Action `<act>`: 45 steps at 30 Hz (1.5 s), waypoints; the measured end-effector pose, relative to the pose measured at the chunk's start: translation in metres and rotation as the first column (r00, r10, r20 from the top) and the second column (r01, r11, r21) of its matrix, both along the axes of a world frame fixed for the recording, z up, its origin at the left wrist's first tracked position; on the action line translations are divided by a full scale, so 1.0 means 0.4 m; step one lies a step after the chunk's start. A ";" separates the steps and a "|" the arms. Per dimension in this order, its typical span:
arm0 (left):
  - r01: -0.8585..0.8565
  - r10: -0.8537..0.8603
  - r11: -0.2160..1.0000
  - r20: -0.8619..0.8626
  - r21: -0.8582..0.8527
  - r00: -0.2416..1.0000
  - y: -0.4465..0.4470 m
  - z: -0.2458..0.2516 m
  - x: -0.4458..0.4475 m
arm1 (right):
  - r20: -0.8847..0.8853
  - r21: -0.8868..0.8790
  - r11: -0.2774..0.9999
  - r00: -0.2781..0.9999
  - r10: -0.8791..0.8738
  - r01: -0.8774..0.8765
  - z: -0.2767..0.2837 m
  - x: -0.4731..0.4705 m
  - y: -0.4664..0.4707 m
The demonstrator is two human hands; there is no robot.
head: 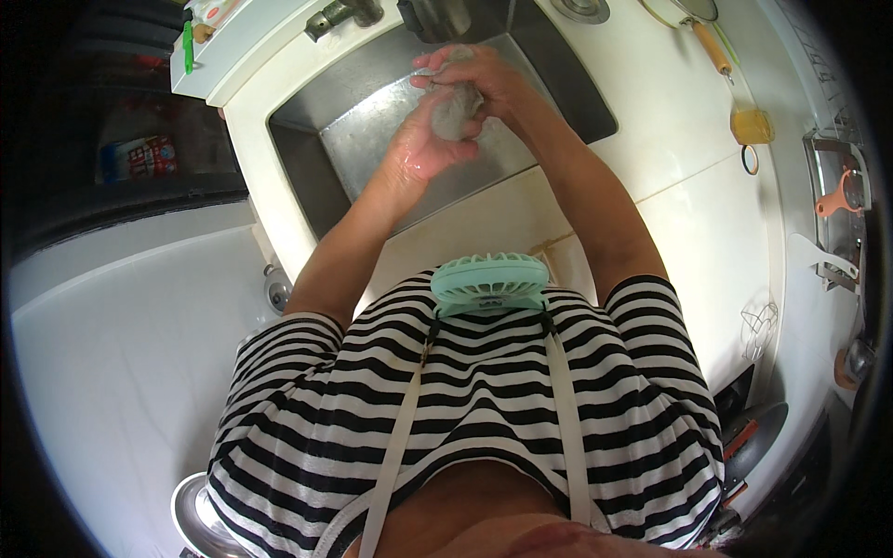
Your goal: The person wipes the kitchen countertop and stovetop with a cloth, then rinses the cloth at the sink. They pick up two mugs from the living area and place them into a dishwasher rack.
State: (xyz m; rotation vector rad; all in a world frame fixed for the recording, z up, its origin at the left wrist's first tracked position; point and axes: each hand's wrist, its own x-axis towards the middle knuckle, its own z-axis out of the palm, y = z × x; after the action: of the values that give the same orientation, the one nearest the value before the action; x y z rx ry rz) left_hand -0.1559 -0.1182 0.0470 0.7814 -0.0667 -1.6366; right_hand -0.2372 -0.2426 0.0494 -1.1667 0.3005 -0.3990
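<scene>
Both of my hands are over a stainless steel sink [377, 111], gripping one wadded grey cloth-like bundle [455, 115]. My left hand [423, 148] cups it from below and the left, and its skin looks wet. From the upper right, my right hand [492, 75] wraps around the same bundle, fingers pointing left. Some of the grey material shows between the fingers; the rest is hidden by them. Beyond the hands, a dark metal container [439, 19] stands at the far side of the sink. A faucet [343, 17] sits on the far rim.
On the right counter are a wooden-handled strainer [710, 47], a yellow sponge-like block [753, 127], a ring [749, 160] and a wire rack [759, 328]. A wok [760, 439] stands at lower right. A mint-green fan [490, 279] hangs at my chest.
</scene>
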 end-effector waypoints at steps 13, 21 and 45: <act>0.091 -0.389 0.907 0.737 0.411 0.553 -0.037 -0.014 0.030 | -0.269 -0.630 0.770 0.903 -0.335 0.097 -0.081 0.095 0.027; 0.019 -0.290 0.941 0.835 0.338 -0.468 -0.017 -0.146 0.017 | -0.238 -0.761 0.581 0.708 -0.665 0.289 -0.172 0.124 0.077; -0.141 0.043 0.987 0.734 0.072 0.677 0.060 -0.027 0.096 | -0.120 -0.220 0.967 0.980 -0.158 0.129 -0.062 -0.027 0.029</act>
State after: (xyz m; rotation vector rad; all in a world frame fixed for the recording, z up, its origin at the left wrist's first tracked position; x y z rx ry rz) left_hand -0.1175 -0.0943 0.0363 1.4869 -0.4960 -1.1398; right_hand -0.2479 -0.2312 0.0244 -1.3891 0.4734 -0.4881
